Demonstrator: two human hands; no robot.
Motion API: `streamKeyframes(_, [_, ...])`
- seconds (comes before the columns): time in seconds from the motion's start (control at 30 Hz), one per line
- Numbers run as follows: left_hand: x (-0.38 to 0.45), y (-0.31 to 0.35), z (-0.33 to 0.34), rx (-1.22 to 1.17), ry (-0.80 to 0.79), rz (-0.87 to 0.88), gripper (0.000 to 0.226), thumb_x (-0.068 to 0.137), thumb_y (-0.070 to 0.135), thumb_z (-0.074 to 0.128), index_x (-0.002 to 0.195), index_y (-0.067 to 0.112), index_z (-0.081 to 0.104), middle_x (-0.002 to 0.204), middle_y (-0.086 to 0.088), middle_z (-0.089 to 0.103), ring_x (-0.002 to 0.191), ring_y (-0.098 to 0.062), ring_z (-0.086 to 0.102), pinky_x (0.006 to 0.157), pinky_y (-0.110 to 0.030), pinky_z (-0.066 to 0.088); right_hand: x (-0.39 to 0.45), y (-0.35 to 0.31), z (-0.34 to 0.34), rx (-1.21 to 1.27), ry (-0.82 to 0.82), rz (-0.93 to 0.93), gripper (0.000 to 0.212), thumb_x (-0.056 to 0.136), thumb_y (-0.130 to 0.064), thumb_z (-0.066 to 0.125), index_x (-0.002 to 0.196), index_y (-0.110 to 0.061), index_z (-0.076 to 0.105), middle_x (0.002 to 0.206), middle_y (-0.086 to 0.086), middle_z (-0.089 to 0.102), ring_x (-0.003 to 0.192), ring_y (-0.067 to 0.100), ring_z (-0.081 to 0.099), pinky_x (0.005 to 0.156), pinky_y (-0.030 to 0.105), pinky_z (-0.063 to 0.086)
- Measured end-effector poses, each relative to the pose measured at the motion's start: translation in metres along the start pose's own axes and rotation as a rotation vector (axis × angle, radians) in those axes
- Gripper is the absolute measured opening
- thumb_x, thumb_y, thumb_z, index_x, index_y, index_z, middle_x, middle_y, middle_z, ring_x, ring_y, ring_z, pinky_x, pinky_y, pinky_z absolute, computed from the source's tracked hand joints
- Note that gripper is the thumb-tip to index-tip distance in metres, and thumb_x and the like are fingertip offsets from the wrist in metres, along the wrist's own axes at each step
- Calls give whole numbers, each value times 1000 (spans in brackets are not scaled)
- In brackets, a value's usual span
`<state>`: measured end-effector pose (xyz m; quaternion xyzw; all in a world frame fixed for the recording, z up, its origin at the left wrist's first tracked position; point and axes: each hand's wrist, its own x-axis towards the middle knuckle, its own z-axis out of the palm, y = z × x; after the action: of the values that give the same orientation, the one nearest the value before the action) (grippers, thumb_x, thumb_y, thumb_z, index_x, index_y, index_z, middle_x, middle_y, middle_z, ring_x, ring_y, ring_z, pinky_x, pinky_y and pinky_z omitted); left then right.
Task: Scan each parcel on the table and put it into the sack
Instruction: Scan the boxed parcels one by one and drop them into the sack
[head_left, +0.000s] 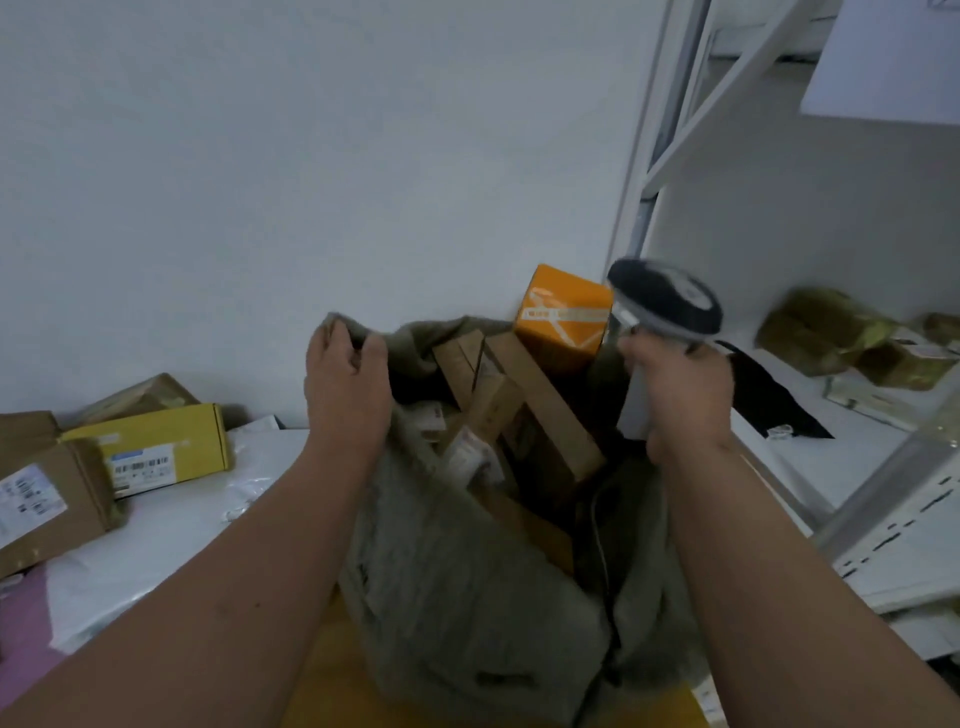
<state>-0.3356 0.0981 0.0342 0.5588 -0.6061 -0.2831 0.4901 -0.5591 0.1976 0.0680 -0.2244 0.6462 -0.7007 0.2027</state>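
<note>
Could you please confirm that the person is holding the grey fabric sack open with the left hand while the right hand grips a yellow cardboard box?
Not quite. In the head view the left hand does hold the rim of the grey fabric sack, but the right hand grips a grey handheld barcode scanner, not a box. The yellow cardboard box lies untouched on the white table.

The place was a parcel sorting or dispatch room. Labelled cardboard boxes (49, 493) and a yellow box (156, 447) bearing a barcode label were laid on white mailing bags at the left edge of a table (171, 525). A grey sack (467, 597) was stuffed with more boxes, an orange box (563, 317) among them. A handheld scanner (665, 306) was held up beside it. Against the bare white wall, white metal shelving (670, 156) was stocked with wrapped packages (826, 332).
</note>
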Motion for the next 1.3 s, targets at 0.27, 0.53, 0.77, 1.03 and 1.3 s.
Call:
streamKeyframes(0.27, [-15,-42,-16,65,-75,-241,19,95,30,49,98,12,56,94,-9,59,90,-25,57,85,-41,50,-12,37,-16,-75,134,194,13,83,-15,67,81,-17,55,82,1,58,82,21,58,69,19,47])
streamKeyframes(0.53, [11,23,-35,-148,113,64,57,103,30,39,154,10,22,156,-4,19,140,-16,27,115,-30,24,-32,-36,-9,144,289,-279,20,80,-13,70,97,-20,63,89,-14,63,84,1,62,82,22,50])
streamKeyframes(0.77, [14,-15,-27,19,-296,-104,62,97,41,48,149,12,31,147,-14,39,129,-30,43,107,-46,39,-43,-23,-10,-4,217,-144,19,83,-15,70,77,-24,54,76,-10,56,69,3,53,78,31,45])
streamKeyframes(1.03, [1,-15,-19,77,-313,-97,54,97,39,51,142,11,41,137,-12,48,122,-30,49,103,-49,44,-39,-16,-14,8,181,-30,26,86,-17,69,76,-27,47,81,-6,52,78,12,52,86,37,46])
streamKeyframes(1.3, [24,60,0,-45,-134,118,54,99,36,34,139,1,31,147,-19,35,134,-35,37,112,-53,33,10,-70,-1,73,118,-304,17,77,-18,71,78,-23,55,74,-7,58,75,12,60,84,40,55])
